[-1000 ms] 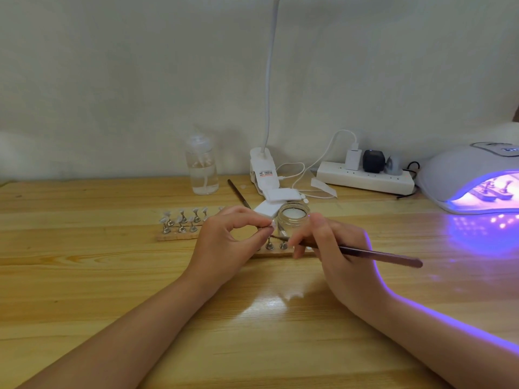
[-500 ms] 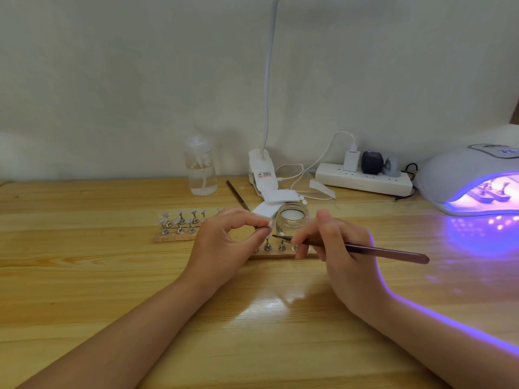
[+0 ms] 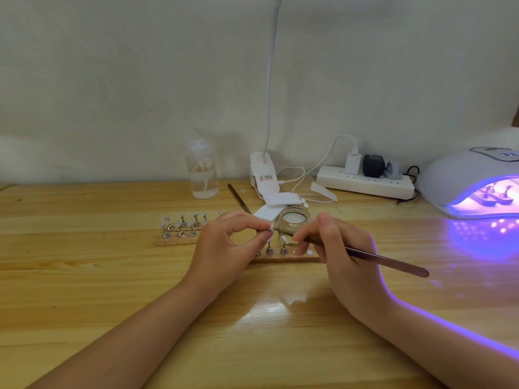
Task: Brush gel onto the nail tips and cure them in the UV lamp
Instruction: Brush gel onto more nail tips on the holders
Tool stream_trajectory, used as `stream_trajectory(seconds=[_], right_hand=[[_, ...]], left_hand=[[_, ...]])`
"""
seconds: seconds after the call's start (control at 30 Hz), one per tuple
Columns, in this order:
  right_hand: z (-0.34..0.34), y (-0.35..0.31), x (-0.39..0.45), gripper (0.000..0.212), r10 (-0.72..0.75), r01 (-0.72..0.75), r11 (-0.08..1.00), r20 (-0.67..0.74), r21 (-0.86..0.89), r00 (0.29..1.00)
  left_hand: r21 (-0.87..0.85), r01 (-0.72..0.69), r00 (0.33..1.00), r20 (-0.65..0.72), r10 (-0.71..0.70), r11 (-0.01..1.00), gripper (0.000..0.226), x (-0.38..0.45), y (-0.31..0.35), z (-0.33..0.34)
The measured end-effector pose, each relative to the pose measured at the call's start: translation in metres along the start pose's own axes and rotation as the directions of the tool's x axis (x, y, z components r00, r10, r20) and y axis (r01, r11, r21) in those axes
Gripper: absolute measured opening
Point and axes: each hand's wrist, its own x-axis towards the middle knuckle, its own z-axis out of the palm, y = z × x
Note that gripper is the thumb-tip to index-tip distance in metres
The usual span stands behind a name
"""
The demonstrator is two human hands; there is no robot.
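Your left hand [image 3: 224, 245] pinches a small nail tip [image 3: 271, 228] on its metal stand between thumb and forefinger, the other fingers curled beneath. Your right hand [image 3: 341, 251] grips a slim dark brush [image 3: 373, 258] like a pen, handle pointing right; its bristle end lies close to the pinched tip, though you cannot tell whether they touch. Just beyond both sits an open glass gel jar [image 3: 293, 220]. Under your hands lies a wooden strip [image 3: 283, 259] with more tips on stands, and a second strip [image 3: 179, 239] to the left carries two rows of them. Behind the jar are white pads [image 3: 278, 202], a spare brush [image 3: 238, 197], a clear pump bottle [image 3: 201, 169], a clip lamp [image 3: 264, 175] and a power strip [image 3: 365, 185]. At the far right of the wooden table [image 3: 84, 276], the UV lamp [image 3: 460, 175] glows purple with stands inside it.
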Motion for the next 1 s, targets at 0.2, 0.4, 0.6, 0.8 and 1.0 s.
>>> stream_trajectory(seconds=[0.2,0.4,0.6,0.8,1.0], right_hand=[[0.0007,0.0004,0.0013,0.035,0.016,-0.012,0.997,0.037,-0.08,0.999],[0.0003,-0.0008,-0.0008,0.043,0.0,0.0,1.0,-0.017,0.02,1.0],[0.0013,-0.0003,0.0007,0.036,0.001,0.002,0.996,0.037,-0.089,0.999],[0.0019,-0.0002,-0.0017,0.043,-0.01,0.009,1.0,0.047,0.024,0.999],[0.0002,-0.0002,0.0027,0.038,0.06,-0.06,0.997,-0.012,-0.038,0.998]], left_hand=[[-0.012,0.004,1.0,-0.008,-0.004,1.0,0.021,0.0005,-0.0006,0.0009],[-0.009,-0.008,1.0,-0.014,0.008,1.0,0.024,0.0001,-0.0009,0.0007],[-0.004,-0.01,1.0,-0.007,0.01,1.0,0.024,0.0003,-0.0007,0.0008],[0.004,-0.023,1.0,-0.008,0.023,1.0,0.025,0.0004,-0.0026,0.0005],[-0.003,-0.022,1.0,-0.007,0.022,1.0,0.02,0.0002,-0.0036,0.0012]])
